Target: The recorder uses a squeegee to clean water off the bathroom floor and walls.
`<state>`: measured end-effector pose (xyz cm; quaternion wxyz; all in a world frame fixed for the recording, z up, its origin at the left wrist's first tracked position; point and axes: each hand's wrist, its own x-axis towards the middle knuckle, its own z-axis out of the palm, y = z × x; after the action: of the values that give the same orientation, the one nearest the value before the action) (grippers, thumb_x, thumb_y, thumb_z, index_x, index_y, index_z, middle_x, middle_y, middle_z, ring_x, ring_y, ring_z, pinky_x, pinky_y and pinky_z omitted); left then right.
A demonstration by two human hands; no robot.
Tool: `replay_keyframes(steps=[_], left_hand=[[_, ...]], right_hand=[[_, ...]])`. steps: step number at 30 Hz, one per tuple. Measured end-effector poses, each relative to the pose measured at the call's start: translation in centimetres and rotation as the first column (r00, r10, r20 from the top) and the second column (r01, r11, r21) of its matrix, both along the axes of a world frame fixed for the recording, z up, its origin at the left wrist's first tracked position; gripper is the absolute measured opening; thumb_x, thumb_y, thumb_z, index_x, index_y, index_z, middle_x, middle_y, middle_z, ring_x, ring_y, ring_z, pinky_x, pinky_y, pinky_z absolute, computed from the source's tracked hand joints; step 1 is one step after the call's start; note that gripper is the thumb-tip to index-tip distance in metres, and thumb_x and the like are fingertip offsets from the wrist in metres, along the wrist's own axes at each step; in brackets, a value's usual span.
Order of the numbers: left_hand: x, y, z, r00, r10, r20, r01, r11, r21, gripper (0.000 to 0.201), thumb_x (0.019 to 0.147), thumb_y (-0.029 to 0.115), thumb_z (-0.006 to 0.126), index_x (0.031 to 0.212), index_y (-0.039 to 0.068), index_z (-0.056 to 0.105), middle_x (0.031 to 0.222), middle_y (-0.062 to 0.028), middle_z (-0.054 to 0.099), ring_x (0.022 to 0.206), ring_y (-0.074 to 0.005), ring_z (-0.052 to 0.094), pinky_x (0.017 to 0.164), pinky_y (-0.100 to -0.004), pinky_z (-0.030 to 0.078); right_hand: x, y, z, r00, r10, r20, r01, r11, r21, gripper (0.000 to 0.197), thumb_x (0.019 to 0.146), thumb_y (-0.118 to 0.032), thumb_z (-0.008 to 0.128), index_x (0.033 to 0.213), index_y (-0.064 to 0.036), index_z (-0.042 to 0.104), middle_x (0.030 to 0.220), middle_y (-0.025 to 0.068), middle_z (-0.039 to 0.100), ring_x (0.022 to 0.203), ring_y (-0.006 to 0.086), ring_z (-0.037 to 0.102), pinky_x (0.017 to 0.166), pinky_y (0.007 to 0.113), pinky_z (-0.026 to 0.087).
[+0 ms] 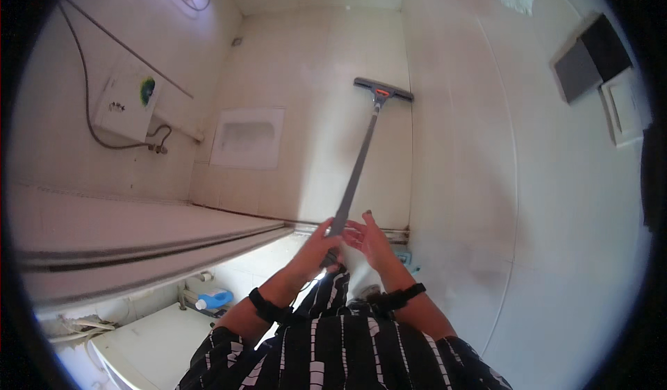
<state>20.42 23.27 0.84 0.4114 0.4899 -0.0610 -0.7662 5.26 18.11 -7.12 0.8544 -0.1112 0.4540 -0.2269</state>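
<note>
We grip a long grey T-shaped floor wiper (pixel 358 168) in our left hand (pixel 319 248) — its head on the pale beige floor (pixel 313 70) — and our right hand (pixel 373 243), fingers loosely spread, is just beside it.

From head height, the view is being aimed down and forward over the striped shirt (pixel 326 354); left hand (pixel 315 246) and right hand (pixel 370 241) are being seen close by, the floor (pixel 313 77) farther off
</note>
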Motion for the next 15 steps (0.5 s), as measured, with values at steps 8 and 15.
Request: replay_keyframes(steps=[8, 15], left_hand=[[4.6, -1.8, 2.8, 0.996, -0.082, -0.047, 0.082, 0.997, 0.006, 0.059, 0.08, 0.005, 0.052, 0.131, 0.008, 0.023, 0.07, -0.0086, 0.05, 0.052, -0.0152, 0.051, 0.036, -0.0253, 0.04], [9.3, 0.0, 2.4, 0.984, -0.18, 0.015, 0.18, 0.984, 0.01, 0.068, 0.081, 0.009, 0.053, 0.136, 0.009, 0.013, 0.069, -0.009, 0.05, 0.048, -0.0143, 0.051, 0.032, -0.0251, 0.035]], right_hand=[[9.1, -6.9, 1.0, 0.971, -0.24, -0.003, 0.24, 0.97, 0.038, 0.049, 0.089, -0.042, 0.039, 0.111, 0.0016, 0.036, 0.105, 0.0167, 0.046, 0.092, 0.031, 0.052, 0.077, 0.044, 0.049], [14.4, -7.8, -4.4, 0.948, -0.307, -0.078, 0.311, 0.949, 0.045, 0.016, 0.09, -0.031, 0.037, 0.098, -0.0182, 0.032, 0.076, 0.0103, 0.047, 0.054, 0.0177, 0.046, 0.047, 0.033, 0.044]])
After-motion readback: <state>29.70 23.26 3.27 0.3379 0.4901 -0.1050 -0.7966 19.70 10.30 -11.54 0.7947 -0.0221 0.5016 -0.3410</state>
